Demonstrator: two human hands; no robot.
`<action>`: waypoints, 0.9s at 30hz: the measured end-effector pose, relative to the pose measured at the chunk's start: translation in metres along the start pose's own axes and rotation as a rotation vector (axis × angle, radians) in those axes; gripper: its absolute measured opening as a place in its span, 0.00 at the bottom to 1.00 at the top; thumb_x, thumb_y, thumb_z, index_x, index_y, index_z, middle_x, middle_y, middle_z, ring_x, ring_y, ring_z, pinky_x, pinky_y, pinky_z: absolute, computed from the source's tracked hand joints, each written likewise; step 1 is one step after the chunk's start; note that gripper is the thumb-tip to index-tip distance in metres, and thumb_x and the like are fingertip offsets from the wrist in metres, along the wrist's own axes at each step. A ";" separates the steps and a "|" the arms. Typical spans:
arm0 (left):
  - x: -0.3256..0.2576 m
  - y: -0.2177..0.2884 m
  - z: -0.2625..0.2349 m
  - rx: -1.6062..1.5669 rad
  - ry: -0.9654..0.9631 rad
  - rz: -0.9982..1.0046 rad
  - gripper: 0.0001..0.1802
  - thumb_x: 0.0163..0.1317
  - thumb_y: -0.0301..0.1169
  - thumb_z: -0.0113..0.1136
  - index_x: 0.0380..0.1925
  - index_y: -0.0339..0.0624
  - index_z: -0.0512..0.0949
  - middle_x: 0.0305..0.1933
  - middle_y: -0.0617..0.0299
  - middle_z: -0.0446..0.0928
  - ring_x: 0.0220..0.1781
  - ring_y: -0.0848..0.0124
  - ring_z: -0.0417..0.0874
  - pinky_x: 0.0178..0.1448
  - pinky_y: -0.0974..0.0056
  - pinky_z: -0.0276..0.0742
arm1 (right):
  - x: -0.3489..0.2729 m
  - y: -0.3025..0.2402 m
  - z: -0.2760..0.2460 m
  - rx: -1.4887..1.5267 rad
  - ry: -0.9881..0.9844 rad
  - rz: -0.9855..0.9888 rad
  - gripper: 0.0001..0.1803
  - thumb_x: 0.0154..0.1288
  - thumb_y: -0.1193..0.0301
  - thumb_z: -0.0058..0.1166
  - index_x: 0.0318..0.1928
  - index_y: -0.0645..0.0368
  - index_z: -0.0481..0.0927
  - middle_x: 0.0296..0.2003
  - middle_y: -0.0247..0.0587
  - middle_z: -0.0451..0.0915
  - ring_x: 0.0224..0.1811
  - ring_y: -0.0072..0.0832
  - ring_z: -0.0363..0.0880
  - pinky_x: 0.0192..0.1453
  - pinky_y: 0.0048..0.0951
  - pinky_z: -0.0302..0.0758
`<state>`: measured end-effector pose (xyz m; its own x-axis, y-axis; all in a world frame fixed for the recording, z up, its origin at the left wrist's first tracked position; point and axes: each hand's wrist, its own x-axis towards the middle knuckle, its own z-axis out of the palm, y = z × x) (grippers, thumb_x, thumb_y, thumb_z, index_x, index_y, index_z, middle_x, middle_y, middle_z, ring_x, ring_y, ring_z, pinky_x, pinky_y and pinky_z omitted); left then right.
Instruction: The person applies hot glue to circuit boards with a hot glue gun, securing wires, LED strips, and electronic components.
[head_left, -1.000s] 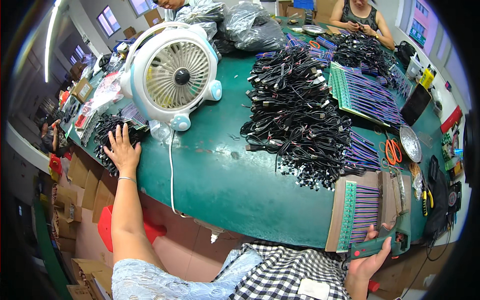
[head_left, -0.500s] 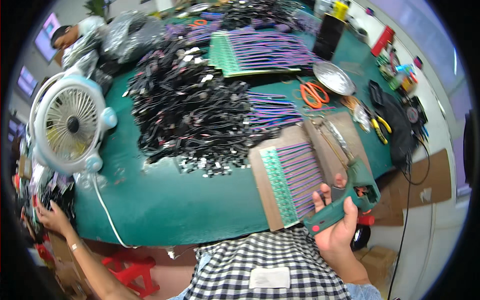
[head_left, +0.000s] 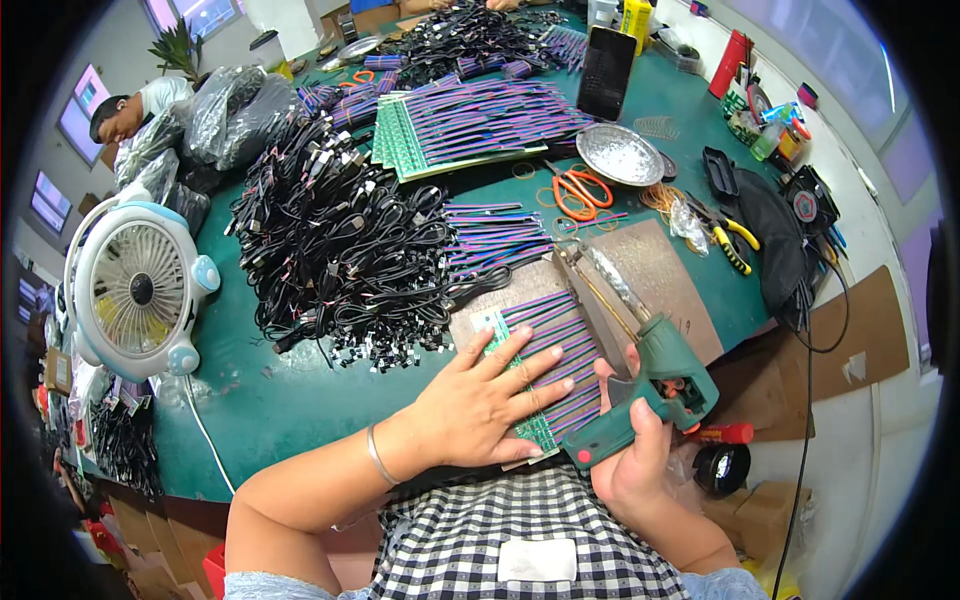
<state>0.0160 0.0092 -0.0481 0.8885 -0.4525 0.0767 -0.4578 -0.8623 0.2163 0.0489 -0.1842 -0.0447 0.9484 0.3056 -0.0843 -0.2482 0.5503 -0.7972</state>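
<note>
Right hand [head_left: 632,452] clenched around green glue gun [head_left: 645,385]; left hand [head_left: 490,400] released, flat, pinning the strip of purple wires [head_left: 545,355] on the counter [head_left: 250,410]. Risk: nozzle sits close beside fingers; likely burn if either slips.

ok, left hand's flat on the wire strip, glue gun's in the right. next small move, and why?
Probably swing the glue gun nozzle down onto the wire strip: the left hand pins it flat, while the right hand grips the gun beside the strip, nozzle pointing away.
</note>
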 end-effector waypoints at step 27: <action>-0.072 -0.032 -0.021 0.066 0.371 -0.617 0.17 0.47 0.29 0.65 0.40 0.41 0.77 0.37 0.57 0.71 0.41 0.57 0.72 0.47 0.58 0.69 | 0.006 -0.028 -0.025 -0.061 0.074 -0.024 0.32 0.64 0.59 0.49 0.65 0.54 0.56 0.59 0.44 0.63 0.51 0.35 0.73 0.61 0.39 0.68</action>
<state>-0.0323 0.0744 -0.0405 0.9327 0.2183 0.2871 0.1405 -0.9531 0.2682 0.0662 -0.2169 -0.0376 0.9663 0.2340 -0.1070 -0.2153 0.5077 -0.8342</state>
